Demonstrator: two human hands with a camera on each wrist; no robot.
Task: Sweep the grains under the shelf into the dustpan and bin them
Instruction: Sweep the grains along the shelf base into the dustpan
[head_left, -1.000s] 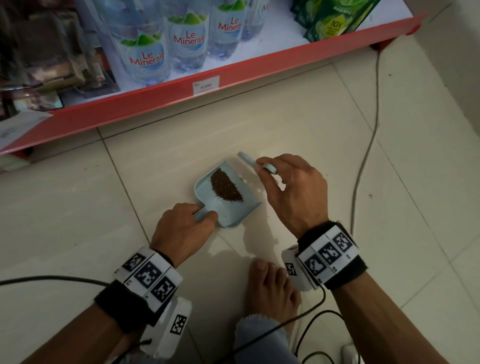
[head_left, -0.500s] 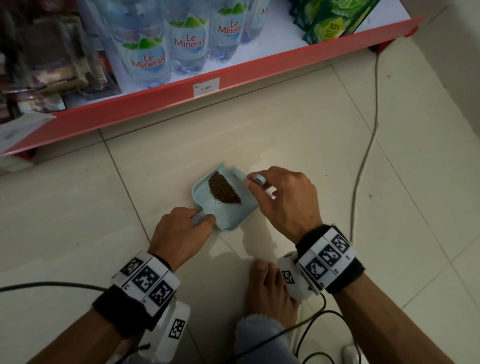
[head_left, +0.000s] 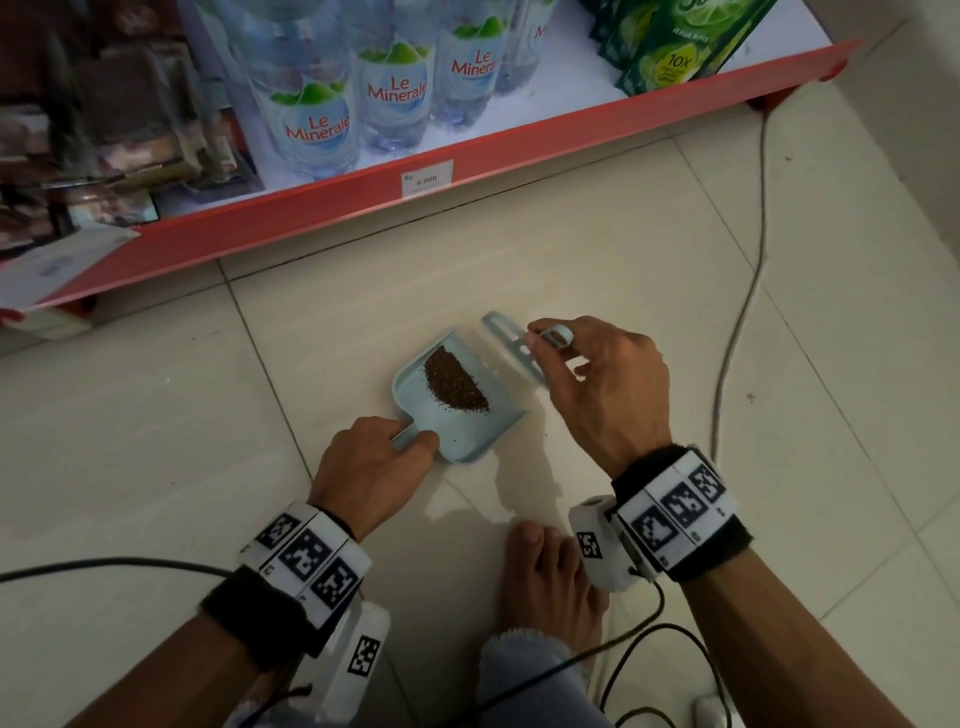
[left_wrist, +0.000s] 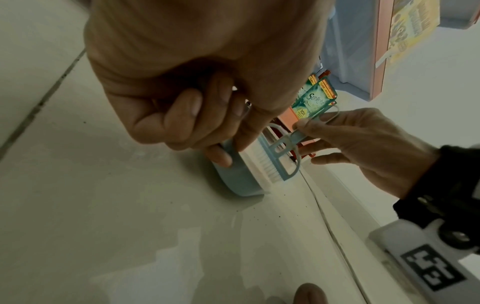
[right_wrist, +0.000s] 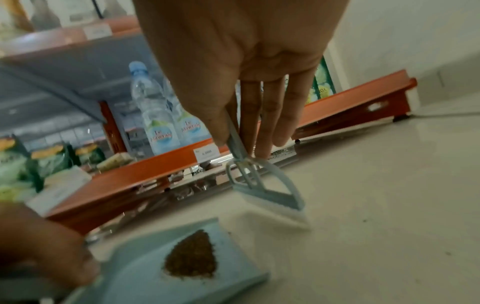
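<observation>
A light blue dustpan (head_left: 467, 436) lies on the tiled floor with a pile of brown grains (head_left: 454, 382) inside it. My left hand (head_left: 410, 436) grips its short handle at the near left. My right hand (head_left: 545, 340) pinches the thin handle of a small blue brush (head_left: 511, 345) with white bristles. The brush stands at the pan's open far-right edge. In the right wrist view the brush (right_wrist: 270, 193) sits just beyond the dustpan (right_wrist: 233, 277) and the grains (right_wrist: 192, 257). In the left wrist view the bristles of the brush (left_wrist: 262, 162) touch the dustpan (left_wrist: 233, 183).
A red shelf edge (head_left: 467, 171) runs across the top, carrying water bottles (head_left: 311, 119) and green sachets (head_left: 670, 47). A grey cable (head_left: 737, 322) trails over the floor on the right. My bare foot (head_left: 550, 582) is just behind the hands. Stray specks (left_wrist: 259, 214) dot the tile.
The right hand pushed the brush in over the pan's mouth, then drew it back out to the far-right edge. The left hand kept hold of the dustpan handle.
</observation>
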